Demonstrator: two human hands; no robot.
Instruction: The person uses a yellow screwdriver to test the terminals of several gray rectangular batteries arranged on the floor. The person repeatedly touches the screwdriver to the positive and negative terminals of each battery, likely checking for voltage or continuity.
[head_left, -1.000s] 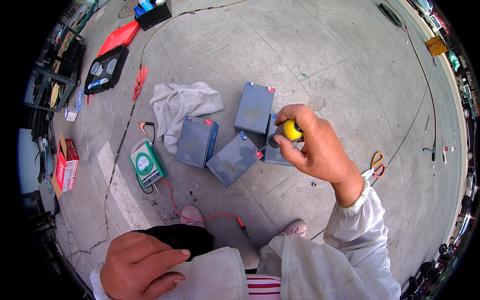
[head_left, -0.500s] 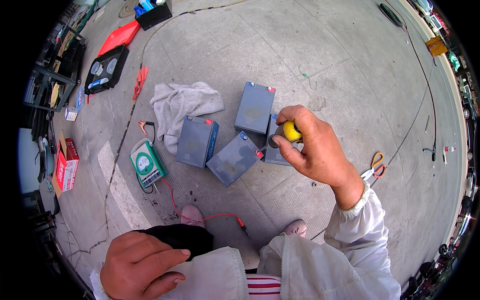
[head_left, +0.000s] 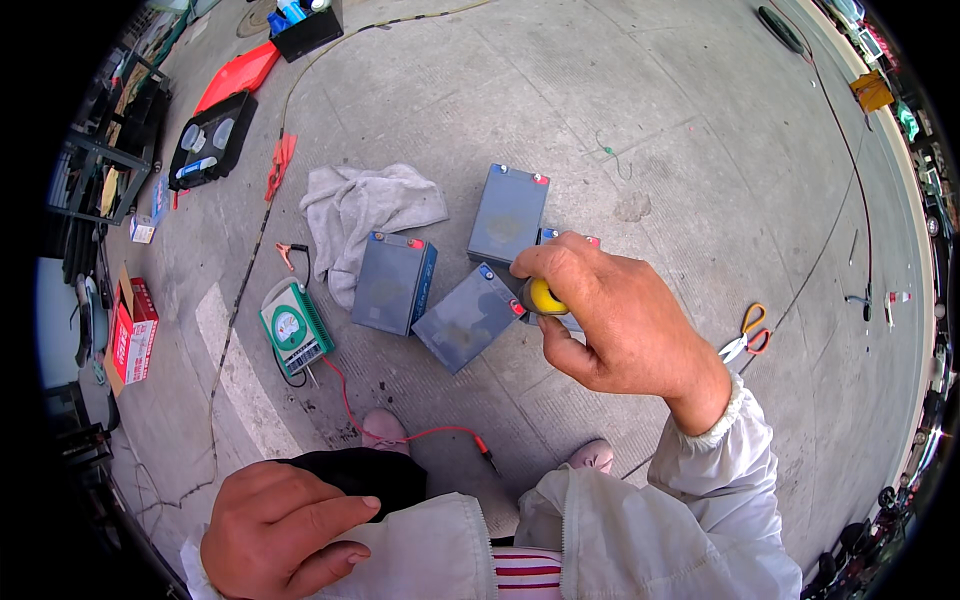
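My right hand [head_left: 625, 320] is closed around the yellow and black handle of a screwdriver [head_left: 545, 297]. Its tip end is at the red terminal of a tilted grey-blue battery [head_left: 468, 322]; whether they touch is hidden. Behind my fingers a second battery [head_left: 548, 236] is mostly covered. Two more stand close by: a back battery [head_left: 507, 212] and a left battery [head_left: 388, 285], all with a red and a blue or dark terminal on top. Over my lap rests my left hand [head_left: 285, 525], fingers loosely stretched and apart, holding nothing.
A grey cloth [head_left: 350, 215] lies beside the batteries. Left of them is a green meter [head_left: 292, 325] with a red lead [head_left: 345, 395] running near my shoes. Orange-handled scissors [head_left: 752, 335] lie at right. A black tool case [head_left: 215, 140] and red box [head_left: 135, 330] are farther left.
My right hand has moved left and slightly down with the screwdriver, bringing its handle closer to the tilted battery's red terminal. My left hand has stayed put.
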